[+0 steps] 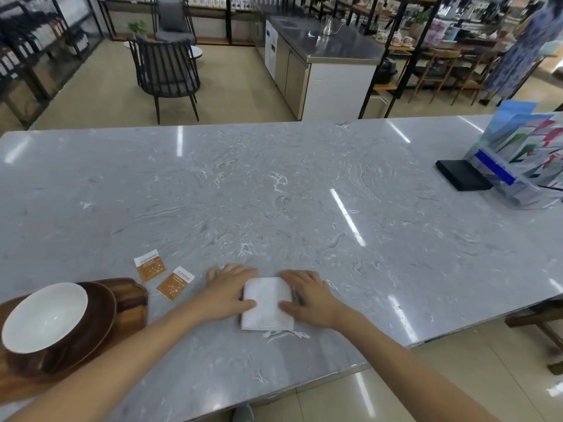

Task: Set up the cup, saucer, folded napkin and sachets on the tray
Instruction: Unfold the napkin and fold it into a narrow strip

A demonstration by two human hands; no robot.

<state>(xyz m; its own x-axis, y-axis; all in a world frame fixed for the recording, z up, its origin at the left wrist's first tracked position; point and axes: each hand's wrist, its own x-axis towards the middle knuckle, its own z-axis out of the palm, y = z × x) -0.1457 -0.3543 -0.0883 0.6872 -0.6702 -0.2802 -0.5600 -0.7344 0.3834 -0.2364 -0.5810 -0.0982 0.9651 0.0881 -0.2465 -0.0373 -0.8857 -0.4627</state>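
Note:
A white folded napkin [267, 306] lies flat on the grey marble counter near its front edge. My left hand [230, 292] presses on its left side and my right hand [307, 296] on its right side, thumbs on the paper. Two brown-and-white sachets [150, 265] [175, 283] lie left of the napkin. At the far left a white cup [42, 318] sits on a dark brown saucer [100, 312], which rests on a wooden tray [134, 300].
A clear stand with colourful leaflets [524, 159] and a flat black box [463, 175] occupy the counter's right end. Beyond the counter stand black chairs [166, 74] and a steel cabinet [323, 62]. A person stands at the far right.

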